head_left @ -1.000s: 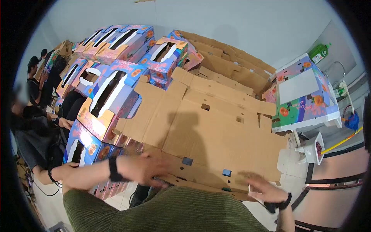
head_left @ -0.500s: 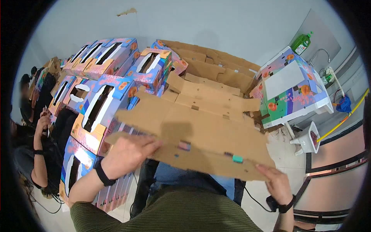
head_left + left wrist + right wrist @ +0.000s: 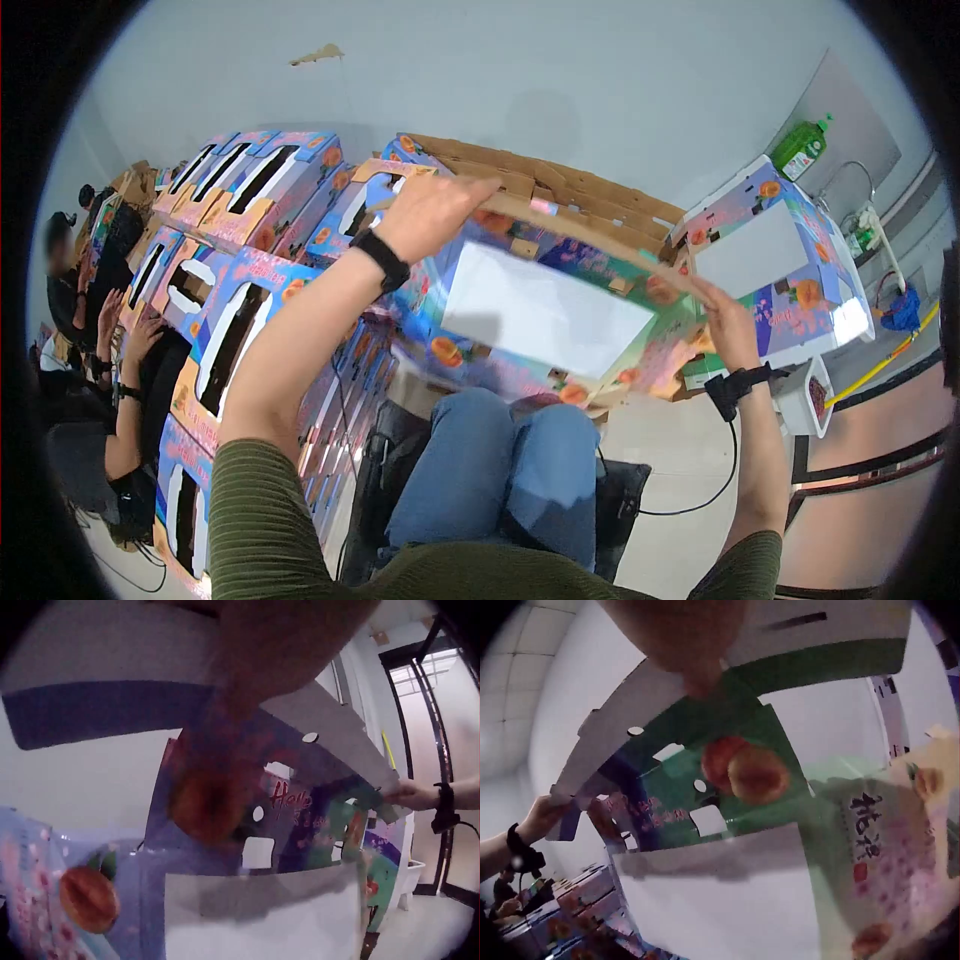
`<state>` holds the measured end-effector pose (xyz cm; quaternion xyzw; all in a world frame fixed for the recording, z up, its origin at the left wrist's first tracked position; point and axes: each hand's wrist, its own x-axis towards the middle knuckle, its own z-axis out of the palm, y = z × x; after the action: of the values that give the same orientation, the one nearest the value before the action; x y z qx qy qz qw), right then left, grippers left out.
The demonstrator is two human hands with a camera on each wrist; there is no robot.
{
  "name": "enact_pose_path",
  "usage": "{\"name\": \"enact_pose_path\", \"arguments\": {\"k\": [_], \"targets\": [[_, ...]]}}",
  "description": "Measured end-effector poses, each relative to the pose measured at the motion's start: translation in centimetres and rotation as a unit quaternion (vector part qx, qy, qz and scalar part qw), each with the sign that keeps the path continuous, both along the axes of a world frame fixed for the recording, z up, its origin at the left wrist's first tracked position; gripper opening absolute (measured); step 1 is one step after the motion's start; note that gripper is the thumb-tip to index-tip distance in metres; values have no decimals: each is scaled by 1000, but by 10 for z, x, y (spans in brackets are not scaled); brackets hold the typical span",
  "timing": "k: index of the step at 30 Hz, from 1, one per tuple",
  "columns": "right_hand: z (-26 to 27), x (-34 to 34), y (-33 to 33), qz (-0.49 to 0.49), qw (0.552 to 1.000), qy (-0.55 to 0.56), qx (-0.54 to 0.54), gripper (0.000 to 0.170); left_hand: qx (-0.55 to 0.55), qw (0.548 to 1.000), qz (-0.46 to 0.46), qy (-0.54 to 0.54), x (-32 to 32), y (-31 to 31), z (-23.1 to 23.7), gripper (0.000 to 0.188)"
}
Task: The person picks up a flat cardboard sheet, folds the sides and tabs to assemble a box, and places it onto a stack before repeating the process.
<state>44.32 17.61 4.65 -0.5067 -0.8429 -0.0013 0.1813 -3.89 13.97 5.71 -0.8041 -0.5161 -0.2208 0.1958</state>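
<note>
Both hands hold up a flat cardboard box blank (image 3: 450,350), tilted, with its printed side towards me. That side shows peaches, pink lettering and a large white panel (image 3: 545,310). My left hand (image 3: 430,215) grips the raised edge near its left end, fingers over the top. At the right end of the same edge, my right hand (image 3: 728,320) pinches the cardboard. Punched holes and a green section (image 3: 772,750) of the blank show in the right wrist view. The blank hangs above my knees (image 3: 500,460).
Assembled printed boxes (image 3: 240,290) with handle slots are stacked on the left, near other people (image 3: 110,400). Brown cardboard (image 3: 560,190) leans at the back wall. On the right are another printed blank (image 3: 750,250), a green bottle (image 3: 803,147) and a white basin (image 3: 800,395).
The blank, lying brown side up with my hands at its near edge, has been lifted by that edge and tilted up, so its printed side now faces me. Both hands have risen with it.
</note>
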Motion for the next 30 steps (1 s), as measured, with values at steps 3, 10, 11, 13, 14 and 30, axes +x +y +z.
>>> {"name": "enact_pose_path", "arguments": {"k": [3,10,11,13,14,30], "targets": [[-1,-1,41,-17,994,75,75,57,75,997,4,-32,7,40,2,52],[-67,-8,76,-5,994,-4,112,76,31,999,16,-39,2,70,-60,51],[-85,-8,80,4,995,-18,97,76,10,999,16,-41,0,74,-83,50],[-136,-5,91,19,997,-34,71,74,-11,999,-11,-35,-3,78,-130,48],[-160,-4,94,15,997,-52,52,73,-56,998,-2,-23,-1,79,-150,49],[-446,6,67,-47,944,-184,-270,60,-385,913,75,114,21,55,-452,48]]}}
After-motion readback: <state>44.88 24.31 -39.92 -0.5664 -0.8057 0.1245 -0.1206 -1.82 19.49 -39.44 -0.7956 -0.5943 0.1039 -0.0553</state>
